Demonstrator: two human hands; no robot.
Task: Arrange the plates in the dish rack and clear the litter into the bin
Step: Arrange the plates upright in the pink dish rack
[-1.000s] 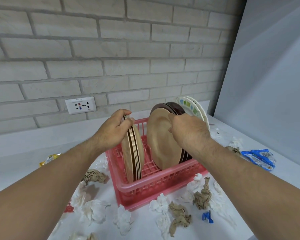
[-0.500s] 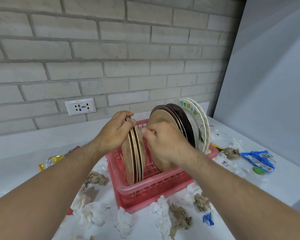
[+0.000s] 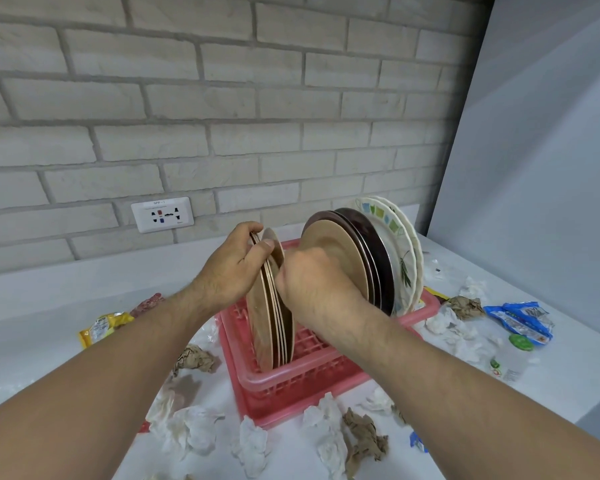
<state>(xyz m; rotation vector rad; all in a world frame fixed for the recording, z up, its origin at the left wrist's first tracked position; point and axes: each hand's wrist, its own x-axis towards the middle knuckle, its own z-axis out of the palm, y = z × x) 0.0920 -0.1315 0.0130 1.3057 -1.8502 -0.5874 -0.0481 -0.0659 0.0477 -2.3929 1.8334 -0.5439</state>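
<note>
A red plastic dish rack stands on the white counter. At its left end several tan plates stand on edge, and my left hand grips their top rims. My right hand is closed at the right face of that stack, its fingers hidden behind the plates. To the right, a tan plate, dark brown plates and white patterned plates lean upright at the rack's far end. Crumpled white tissue and brown paper lie around the rack.
Blue wrappers, a green cap and a clear wrapper lie on the counter at right. A yellow packet lies at left. The brick wall with a socket is behind; a grey panel rises at right. No bin is in view.
My right hand has left the leaning tan plate and moved left to the stack held by my left hand. The view has shifted slightly, showing more of the right counter.
</note>
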